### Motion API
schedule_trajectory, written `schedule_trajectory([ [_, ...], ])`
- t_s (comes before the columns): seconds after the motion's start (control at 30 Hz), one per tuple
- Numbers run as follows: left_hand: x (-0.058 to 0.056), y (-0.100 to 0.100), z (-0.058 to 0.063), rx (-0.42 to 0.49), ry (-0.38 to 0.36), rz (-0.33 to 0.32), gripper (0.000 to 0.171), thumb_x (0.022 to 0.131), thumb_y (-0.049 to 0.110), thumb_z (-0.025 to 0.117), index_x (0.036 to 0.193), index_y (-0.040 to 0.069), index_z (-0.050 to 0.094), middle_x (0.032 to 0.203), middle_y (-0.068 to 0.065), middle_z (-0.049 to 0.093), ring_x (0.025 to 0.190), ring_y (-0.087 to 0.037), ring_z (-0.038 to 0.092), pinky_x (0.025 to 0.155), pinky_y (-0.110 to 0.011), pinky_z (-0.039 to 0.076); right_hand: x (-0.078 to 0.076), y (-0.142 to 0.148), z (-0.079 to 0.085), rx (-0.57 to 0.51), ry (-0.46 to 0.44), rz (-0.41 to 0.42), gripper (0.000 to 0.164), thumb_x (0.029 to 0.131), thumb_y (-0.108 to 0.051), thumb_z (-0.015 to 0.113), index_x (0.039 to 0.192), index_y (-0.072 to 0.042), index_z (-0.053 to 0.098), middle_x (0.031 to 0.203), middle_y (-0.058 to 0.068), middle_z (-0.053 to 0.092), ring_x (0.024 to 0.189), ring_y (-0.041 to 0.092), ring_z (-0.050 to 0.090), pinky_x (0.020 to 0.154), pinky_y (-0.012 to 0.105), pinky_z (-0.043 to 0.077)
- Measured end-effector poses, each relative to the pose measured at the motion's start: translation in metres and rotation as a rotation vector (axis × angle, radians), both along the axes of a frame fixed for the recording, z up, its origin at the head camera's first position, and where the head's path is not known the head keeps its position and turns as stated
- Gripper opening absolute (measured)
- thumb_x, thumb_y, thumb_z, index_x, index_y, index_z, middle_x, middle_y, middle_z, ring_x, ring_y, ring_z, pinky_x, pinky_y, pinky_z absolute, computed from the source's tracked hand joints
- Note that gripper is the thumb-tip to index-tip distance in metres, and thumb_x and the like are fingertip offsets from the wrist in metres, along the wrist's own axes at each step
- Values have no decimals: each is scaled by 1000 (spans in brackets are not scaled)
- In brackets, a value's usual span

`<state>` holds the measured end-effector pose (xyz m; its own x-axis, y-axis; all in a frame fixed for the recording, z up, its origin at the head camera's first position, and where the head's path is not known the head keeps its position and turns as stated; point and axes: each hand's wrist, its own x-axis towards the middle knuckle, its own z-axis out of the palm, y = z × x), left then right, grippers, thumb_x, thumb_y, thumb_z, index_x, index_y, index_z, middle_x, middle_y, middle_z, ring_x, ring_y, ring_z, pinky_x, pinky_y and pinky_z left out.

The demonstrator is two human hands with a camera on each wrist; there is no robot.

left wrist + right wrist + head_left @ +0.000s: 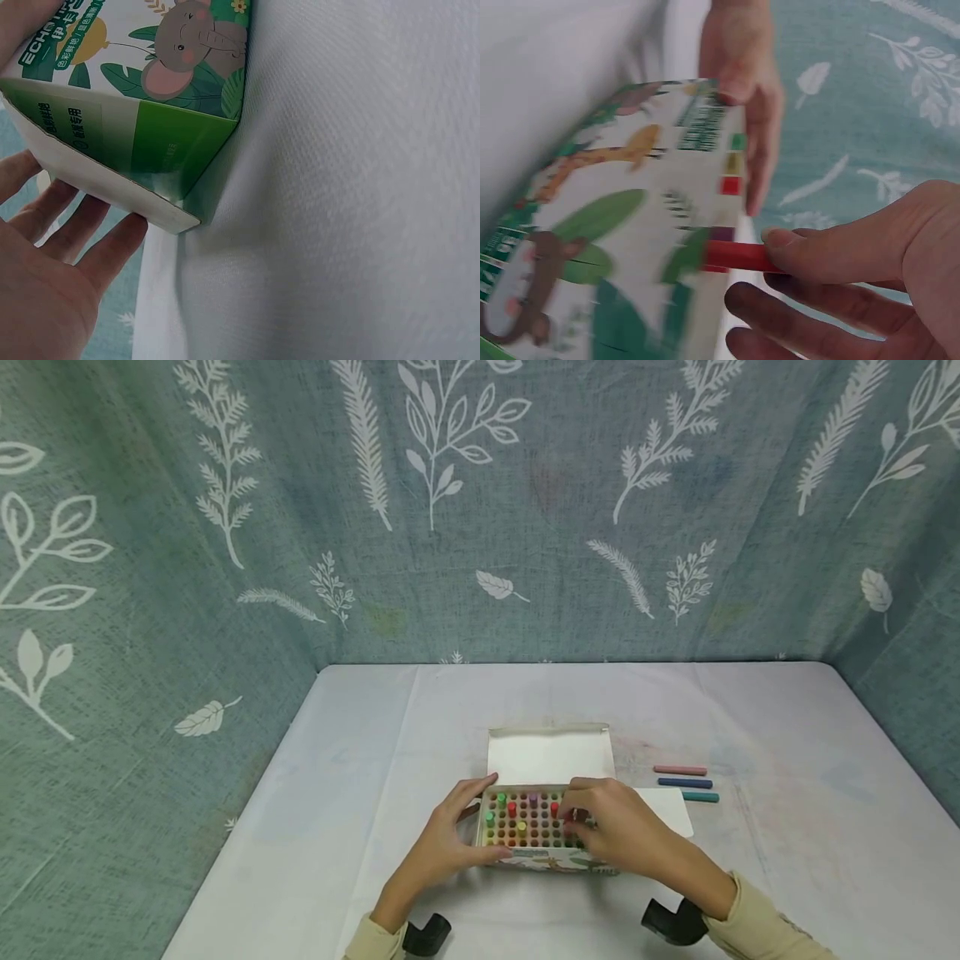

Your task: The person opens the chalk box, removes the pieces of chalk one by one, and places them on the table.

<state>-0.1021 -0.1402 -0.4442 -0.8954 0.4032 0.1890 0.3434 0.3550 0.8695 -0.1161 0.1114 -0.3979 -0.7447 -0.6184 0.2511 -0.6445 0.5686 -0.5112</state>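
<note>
A cardboard chalk box stands with its top open, showing a grid of round holes. Several coloured chalk sticks, such as a yellow one and a purple one, poke up from the holes. My left hand grips the box's left end, thumb at the front corner, fingers against the raised side flap. Over the grid's right part, my right hand pinches a red chalk stick between thumb and fingers. Its lower end is hidden at the box's rim. The right hand covers the holes beneath it.
Behind the box its white lid stands folded back, and a right side flap sticks out. Right of the box, a pink chalk stick, a blue one and a teal one lie on the white-covered table.
</note>
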Motion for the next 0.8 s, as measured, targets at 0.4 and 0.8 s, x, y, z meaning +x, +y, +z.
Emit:
schedule_trajectory([
  [0.4,-9,-4,-28,-47,8,27,90,62,39,77,137,24,31,130,7,36,122,-11,33,95,-36,39,-4,30,27,-251,33,13,19,73,-1,69,80,-18,64,79,-9,56,66,2,55,54,16,49],
  [0.8,1,0,1,15,0,-9,85,65,23,78,136,10,33,129,-9,38,123,-24,33,94,-46,37,-4,73,41,-354,54,-95,22,72,1,69,85,-16,64,85,-7,60,72,3,60,58,18,52],
])
